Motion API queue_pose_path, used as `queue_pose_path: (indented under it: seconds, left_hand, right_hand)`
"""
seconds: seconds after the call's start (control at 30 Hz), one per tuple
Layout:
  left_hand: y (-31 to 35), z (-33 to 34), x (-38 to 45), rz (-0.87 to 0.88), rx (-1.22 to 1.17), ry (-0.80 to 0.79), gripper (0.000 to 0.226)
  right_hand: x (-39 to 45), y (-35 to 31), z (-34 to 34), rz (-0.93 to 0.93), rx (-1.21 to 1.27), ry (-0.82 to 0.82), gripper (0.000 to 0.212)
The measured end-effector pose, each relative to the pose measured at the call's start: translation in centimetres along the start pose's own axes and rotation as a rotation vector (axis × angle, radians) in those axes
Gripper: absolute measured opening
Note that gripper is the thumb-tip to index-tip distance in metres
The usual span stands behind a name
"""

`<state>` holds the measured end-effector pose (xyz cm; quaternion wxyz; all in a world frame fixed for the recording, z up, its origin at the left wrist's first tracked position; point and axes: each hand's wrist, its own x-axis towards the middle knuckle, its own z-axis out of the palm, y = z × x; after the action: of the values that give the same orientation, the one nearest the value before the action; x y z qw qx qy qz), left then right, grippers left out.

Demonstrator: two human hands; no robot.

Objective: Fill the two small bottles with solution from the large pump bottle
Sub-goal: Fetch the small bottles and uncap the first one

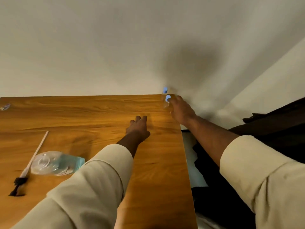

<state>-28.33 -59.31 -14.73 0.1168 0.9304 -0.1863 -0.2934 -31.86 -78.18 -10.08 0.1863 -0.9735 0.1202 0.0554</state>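
Two small clear bottles with blue caps stand at the far right corner of the wooden table [102, 113]: one at the back [165, 92], one in front [166, 101]. My right hand [181, 109] is stretched out to the front bottle and touches it; how firmly it grips is blurred. My left hand [138, 128] rests flat on the table with its fingers apart, holding nothing. The large bottle [56, 162] of pale blue solution lies near the left, partly behind my left sleeve. Its pump with a long white tube [33, 159] lies apart beside it.
A small clear item [5, 106] lies at the table's far left edge. A plain wall rises right behind the table. Dark furniture [272, 123] and dark cloth fill the space off the table's right edge.
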Motion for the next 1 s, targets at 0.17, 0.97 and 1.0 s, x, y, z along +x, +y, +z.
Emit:
queue_pose_path:
  seconds: [0.17, 0.97, 1.0]
  left_hand:
    - [-1.2, 2.5, 3.1, -0.031, 0.015, -0.111, 0.071]
    - [-8.4, 5.4, -14.1, 0.054, -0.427, 0.392, 0.076]
    - [-9.3, 5.6, -15.2, 0.073, -0.404, 0.437, 0.071]
  right_hand:
    - [3.8, 1.6, 1.4, -0.030, -0.015, -0.037, 0.048]
    - [-10.6, -12.8, 5.1, -0.360, 0.109, -0.141, 0.025]
    - [-11.5, -13.9, 5.2, -0.376, 0.120, -0.142, 0.023]
